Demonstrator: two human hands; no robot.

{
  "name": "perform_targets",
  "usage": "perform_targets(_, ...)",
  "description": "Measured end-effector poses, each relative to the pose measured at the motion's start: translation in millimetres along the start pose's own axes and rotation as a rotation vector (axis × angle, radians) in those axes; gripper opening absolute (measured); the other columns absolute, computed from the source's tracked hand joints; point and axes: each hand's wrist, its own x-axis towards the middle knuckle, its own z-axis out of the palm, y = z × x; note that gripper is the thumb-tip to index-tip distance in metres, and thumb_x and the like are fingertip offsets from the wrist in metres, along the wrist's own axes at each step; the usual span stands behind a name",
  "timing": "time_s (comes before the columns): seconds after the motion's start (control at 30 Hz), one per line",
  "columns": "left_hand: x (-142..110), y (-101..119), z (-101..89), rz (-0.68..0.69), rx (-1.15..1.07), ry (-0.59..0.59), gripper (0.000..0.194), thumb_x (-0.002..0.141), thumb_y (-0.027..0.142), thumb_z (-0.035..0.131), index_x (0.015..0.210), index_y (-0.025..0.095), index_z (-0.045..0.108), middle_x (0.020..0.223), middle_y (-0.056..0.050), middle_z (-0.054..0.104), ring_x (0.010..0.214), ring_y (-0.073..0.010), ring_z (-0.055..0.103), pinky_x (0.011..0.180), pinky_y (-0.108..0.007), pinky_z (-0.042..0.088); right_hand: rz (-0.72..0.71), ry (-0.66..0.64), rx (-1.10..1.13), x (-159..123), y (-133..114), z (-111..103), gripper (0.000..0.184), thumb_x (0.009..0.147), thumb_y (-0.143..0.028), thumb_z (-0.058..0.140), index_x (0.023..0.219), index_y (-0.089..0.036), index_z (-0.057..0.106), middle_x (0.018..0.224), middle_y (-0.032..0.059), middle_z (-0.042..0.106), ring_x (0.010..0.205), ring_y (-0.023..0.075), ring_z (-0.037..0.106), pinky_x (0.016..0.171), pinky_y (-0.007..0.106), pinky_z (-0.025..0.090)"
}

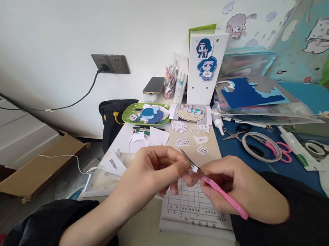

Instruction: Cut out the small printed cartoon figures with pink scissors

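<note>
In my right hand (238, 185) is a pair of pink-handled scissors (227, 198), the blades pointing up and to the left. My left hand (153, 172) pinches a small scrap of white paper (195, 168) between thumb and fingers, right at the blades. The fingers partly cover the scrap, so its full shape is hidden. Below both hands lies a printed grid form (185, 203). Just beyond them, several small line-drawn paper cutouts (183, 142) rest on the beige board, near a picture of a round plate design (190, 113).
A green tray (127, 116) of cut paper pieces stands at the back left, beside paper offcuts (114, 164). To the right are a tape roll (246, 147), more scissors (285, 152) and a glue tube (297, 146). A white box (201, 89) stands behind; a cardboard box (39, 164) sits on the floor.
</note>
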Motion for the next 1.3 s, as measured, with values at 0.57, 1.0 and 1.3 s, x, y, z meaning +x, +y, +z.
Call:
perform_targets(0.57,0.5,5.5,-3.5,-0.047,0.086,0.034,0.012,0.074,0.024,0.067,0.068,0.014,0.062,0.057,0.003,0.067,0.040,-0.0023,0.047,0.035,-0.008,0.034,-0.119,0.065,-0.180,2.5,4.4,0.5,0.017,0.057,0.000,0.051,0.061,-0.015,0.056,0.055,-0.0064,0.033,0.048,0.0064,0.025,0.041,0.018,0.025)
perform_targets(1.0,-1.5,6.2,-2.3,-0.070,0.009,-0.066,0.011,0.075,0.017,0.061,0.065,0.015,0.063,0.056,0.004,0.066,0.037,-0.0026,0.046,0.035,-0.010,0.034,-0.044,-0.064,0.012,-2.0,0.1,-3.2,0.019,0.066,-0.015,0.062,0.084,-0.015,0.068,0.056,-0.0049,0.040,0.048,0.0081,0.033,0.045,0.021,0.028)
perform_targets(1.3,-2.2,6.4,-1.3,-0.076,0.021,-0.065,0.011,0.076,0.018,0.060,0.066,0.014,0.061,0.056,0.003,0.065,0.037,-0.0028,0.045,0.036,-0.011,0.033,-0.025,-0.055,0.018,-1.1,5.2,-0.3,0.019,0.066,-0.014,0.061,0.083,-0.016,0.068,0.056,-0.0046,0.040,0.048,0.0082,0.032,0.044,0.021,0.028)
